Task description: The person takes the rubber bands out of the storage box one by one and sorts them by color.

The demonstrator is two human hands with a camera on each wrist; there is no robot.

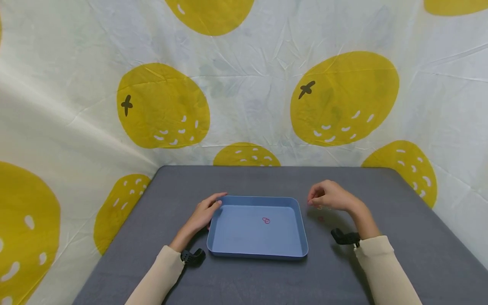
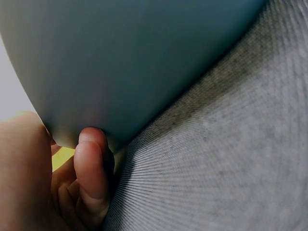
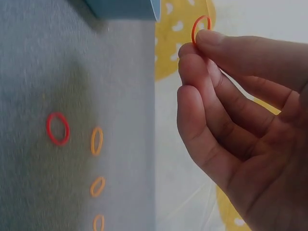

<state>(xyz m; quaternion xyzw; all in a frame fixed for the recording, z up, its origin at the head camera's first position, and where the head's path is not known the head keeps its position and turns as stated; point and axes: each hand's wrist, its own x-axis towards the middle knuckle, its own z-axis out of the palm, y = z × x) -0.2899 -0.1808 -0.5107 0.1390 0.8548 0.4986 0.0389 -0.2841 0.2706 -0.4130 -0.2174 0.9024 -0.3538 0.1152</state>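
A shallow blue tray [image 1: 255, 237] lies on the grey tabletop, with two overlapping red rubber bands [image 1: 266, 220] inside it. At the tray's back left corner my left hand [image 1: 202, 215] holds the rim; the left wrist view shows curled fingers [image 2: 90, 163] against the outer wall. My right hand [image 1: 331, 195] is raised off the table, right of the tray. Between thumb and fingertips it pinches a small red rubber band [image 3: 201, 30]. Below this hand lie another red band [image 3: 57, 129] and several orange bands, one of them [image 3: 97, 141] nearest the red one.
The grey table [image 1: 251, 281] extends around the tray on all sides. Behind it hangs a white cloth [image 1: 248, 106] printed with large yellow fruit. Each wrist wears a black strap mount, the right one [image 1: 345, 237] standing above the tabletop.
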